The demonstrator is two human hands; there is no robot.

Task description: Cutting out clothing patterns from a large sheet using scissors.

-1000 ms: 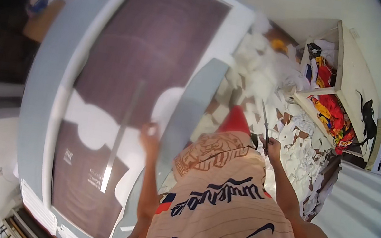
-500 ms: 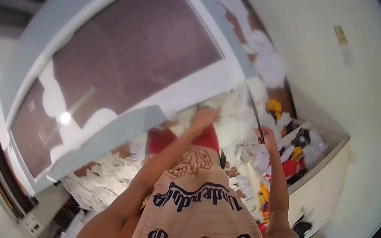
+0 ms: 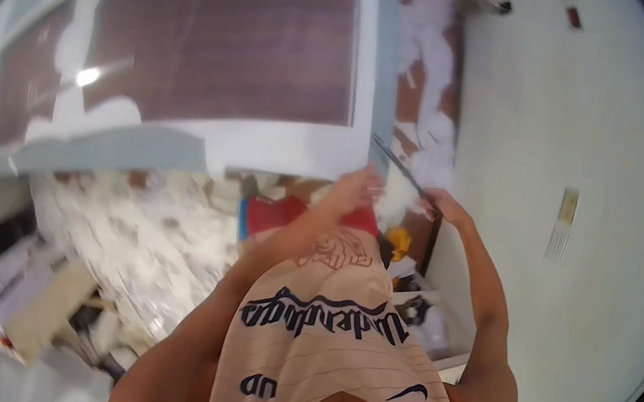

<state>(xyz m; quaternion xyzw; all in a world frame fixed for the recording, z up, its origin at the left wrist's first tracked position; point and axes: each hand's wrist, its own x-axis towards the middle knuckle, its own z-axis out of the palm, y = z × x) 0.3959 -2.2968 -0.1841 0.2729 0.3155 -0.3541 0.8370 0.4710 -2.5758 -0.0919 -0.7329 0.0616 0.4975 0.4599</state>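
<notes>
My left hand reaches to the near right corner of a pale blue-and-white framed surface, its blurred fingers extended and apart. The surface has a large purplish-brown panel with irregular white patches and a glare spot. My right hand is closed on the handles of long dark scissors, whose blades point up and left over the surface's right edge. Below my hands are my red shorts and printed beige top.
White scraps thickly cover the floor at left and along a strip beside the pale right wall. A cluttered pile with a board lies lower left. A bin of cloth and yellow cloth sit behind my right arm.
The view has swung round to the right, squaring the framed surface ahead. My left hand has moved from the surface's side to its corner, nearer the scissors, which stay in my right hand.
</notes>
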